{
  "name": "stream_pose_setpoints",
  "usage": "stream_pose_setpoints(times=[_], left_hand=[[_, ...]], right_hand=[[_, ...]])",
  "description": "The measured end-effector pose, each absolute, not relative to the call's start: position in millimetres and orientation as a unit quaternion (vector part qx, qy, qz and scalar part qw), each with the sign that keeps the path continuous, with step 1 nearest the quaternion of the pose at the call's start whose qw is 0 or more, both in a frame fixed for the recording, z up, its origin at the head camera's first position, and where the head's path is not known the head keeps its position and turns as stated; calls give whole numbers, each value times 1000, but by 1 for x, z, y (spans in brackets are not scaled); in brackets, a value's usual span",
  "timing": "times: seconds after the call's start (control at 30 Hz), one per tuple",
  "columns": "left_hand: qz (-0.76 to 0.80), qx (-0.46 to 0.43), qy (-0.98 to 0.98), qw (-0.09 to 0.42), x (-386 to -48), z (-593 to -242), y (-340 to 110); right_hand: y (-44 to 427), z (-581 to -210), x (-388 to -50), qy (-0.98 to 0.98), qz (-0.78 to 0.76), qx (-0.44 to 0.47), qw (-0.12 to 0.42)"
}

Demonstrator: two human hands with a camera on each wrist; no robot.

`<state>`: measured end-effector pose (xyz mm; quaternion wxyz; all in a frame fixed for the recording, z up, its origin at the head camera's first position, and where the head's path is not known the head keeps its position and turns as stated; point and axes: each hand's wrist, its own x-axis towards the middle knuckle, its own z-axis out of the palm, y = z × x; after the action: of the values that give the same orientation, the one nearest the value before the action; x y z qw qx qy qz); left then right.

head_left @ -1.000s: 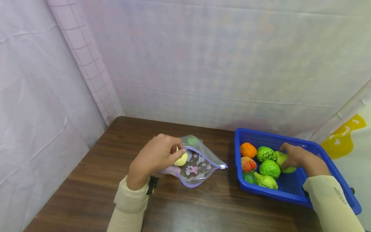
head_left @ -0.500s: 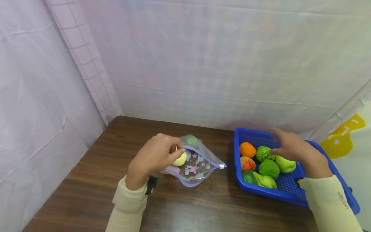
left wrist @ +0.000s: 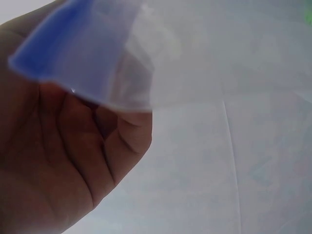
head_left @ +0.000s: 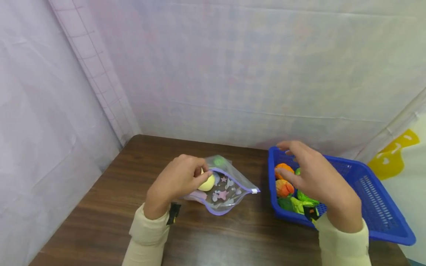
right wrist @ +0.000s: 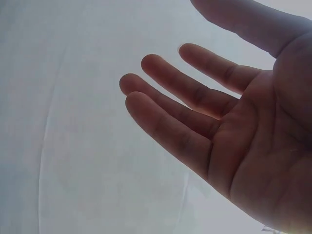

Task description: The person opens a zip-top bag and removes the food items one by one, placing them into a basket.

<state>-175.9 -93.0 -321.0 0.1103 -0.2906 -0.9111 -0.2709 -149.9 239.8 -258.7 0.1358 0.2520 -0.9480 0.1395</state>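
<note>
My left hand [head_left: 179, 179] pinches the edge of a clear zip bag [head_left: 229, 201] with a purple rim and pink and white prints. The left wrist view shows the bag's blue-purple strip [left wrist: 73, 53] across the curled fingers. A pale yellow round thing [head_left: 208, 183] shows at the bag's mouth, partly hidden by the thumb and fingers. Something green [head_left: 219, 161] shows through the bag's far side. Over the left part of a blue basket [head_left: 376, 195], my right hand [head_left: 316, 177] is raised with fingers spread and nothing in it; the right wrist view shows its bare palm [right wrist: 263, 141].
Inside the basket are an orange [head_left: 284, 170], a red-orange fruit [head_left: 284, 188] and several green pieces [head_left: 301, 205], partly hidden by the right hand and wrist. The brown wooden table [head_left: 110, 199] ends at a white cloth wall [head_left: 233, 92]. A yellow shape [head_left: 389, 162] hangs at right.
My right hand has let go of the green pear-like fruit, risen, and moved left across the basket. The left hand and bag have hardly moved.
</note>
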Motion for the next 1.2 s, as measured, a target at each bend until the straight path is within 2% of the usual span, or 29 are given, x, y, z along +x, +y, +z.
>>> stream_pose_setpoints(times=[0.1, 0.2, 0.37, 0.53, 0.83, 1.2], left_hand=[[-271, -292, -910, 114, -176, -322, -94], [-270, -294, -909, 119, -176, -322, -95], [-271, -299, -907, 120, -176, -320, -97], [-271, -305, -904, 127, -175, -321, -99], [-266, -308, -903, 136, -175, -321, -98], [-271, -310, -901, 137, -174, -322, -96]], right_hand=[[220, -267, -140, -929, 157, 282, 183], [200, -279, -135, -911, 173, 314, 204], [156, -303, -135, -904, 177, 356, 158], [117, -328, -144, -916, 116, 371, 101], [87, -367, -163, -916, 41, 370, 148], [75, -404, -188, -945, 31, 309, 106]])
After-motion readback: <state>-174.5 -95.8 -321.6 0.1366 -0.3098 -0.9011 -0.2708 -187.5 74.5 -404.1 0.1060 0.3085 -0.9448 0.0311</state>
